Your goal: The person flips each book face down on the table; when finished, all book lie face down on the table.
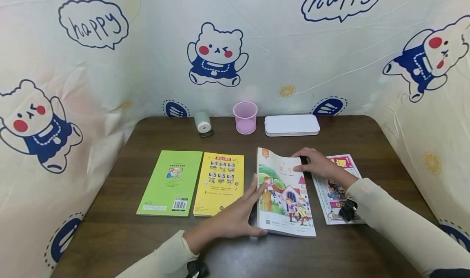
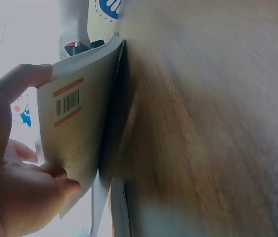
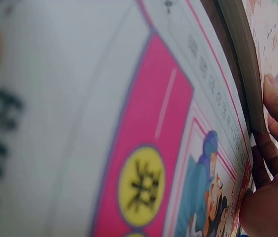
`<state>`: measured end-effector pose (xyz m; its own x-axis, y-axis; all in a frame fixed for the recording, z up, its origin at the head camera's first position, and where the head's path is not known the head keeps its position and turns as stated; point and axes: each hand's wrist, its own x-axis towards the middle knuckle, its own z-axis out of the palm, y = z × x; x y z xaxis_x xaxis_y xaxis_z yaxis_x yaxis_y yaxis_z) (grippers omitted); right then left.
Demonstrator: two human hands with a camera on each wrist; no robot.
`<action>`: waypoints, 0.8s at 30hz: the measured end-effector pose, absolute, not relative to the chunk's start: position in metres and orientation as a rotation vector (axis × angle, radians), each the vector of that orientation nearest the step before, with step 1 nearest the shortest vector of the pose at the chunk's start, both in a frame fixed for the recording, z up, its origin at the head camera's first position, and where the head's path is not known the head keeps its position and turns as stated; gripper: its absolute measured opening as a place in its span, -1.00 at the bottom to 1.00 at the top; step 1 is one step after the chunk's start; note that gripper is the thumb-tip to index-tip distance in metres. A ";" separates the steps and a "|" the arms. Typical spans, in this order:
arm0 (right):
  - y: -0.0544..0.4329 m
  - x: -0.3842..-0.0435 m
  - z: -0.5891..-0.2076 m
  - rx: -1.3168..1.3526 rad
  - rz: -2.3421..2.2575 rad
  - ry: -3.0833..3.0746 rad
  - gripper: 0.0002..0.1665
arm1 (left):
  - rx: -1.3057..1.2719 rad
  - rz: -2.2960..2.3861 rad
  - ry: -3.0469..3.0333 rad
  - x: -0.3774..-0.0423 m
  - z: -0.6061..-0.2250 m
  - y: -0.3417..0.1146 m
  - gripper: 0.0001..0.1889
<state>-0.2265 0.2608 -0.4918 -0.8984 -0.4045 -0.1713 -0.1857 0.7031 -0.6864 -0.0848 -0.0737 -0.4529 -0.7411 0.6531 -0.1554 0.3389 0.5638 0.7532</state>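
Note:
A thick white storybook [image 1: 284, 192] with children and a house on its cover is held between both hands, its left side tilted up off the table. My left hand [image 1: 235, 215] grips it at the left side, thumb at the bottom corner and fingertips by the left edge. The left wrist view shows its back cover [image 2: 74, 118] with a barcode. My right hand [image 1: 320, 164] pinches the upper right edge, thumb on the front cover and fingers below. Under the right forearm lies a pink-and-white book [image 1: 332, 204], partly covered by the sleeve.
To the left, a green book [image 1: 156, 188] and a yellow book [image 1: 216, 188] lie side by side on the brown table [image 1: 121, 200]. Along the back stand a pale green cylindrical item [image 1: 203, 122], a purple cup [image 1: 245, 119] and a flat white case [image 1: 291, 125], before a patterned cloth.

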 end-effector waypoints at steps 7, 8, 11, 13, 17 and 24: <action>0.261 -0.227 -0.492 -0.457 -1.017 2.605 -0.45 | 0.786 1.157 2.354 -0.084 -0.450 -0.070 0.27; 0.261 -0.227 -0.492 -0.457 -1.016 2.606 -0.45 | 0.782 1.180 2.352 -0.084 -0.449 -0.070 0.27; 0.261 -0.226 -0.492 -0.452 -1.019 2.599 -0.45 | 0.757 1.257 2.334 -0.084 -0.448 -0.068 0.24; 0.261 -0.226 -0.492 -0.448 -1.023 2.595 -0.45 | 0.740 1.303 2.317 -0.083 -0.448 -0.067 0.20; 0.260 -0.227 -0.490 -0.451 -1.015 2.602 -0.46 | 0.712 1.382 2.265 -0.083 -0.446 -0.064 0.09; 0.259 -0.231 -0.488 -0.517 -0.998 2.608 -0.47 | 0.752 1.426 2.238 -0.082 -0.440 -0.063 -0.05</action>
<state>-0.2312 0.2592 -0.4878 -0.8903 -0.4309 -0.1476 -0.2222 0.6938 -0.6850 -0.0823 -0.0633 -0.4404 -0.7842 0.6197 -0.0320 0.2328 0.3417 0.9105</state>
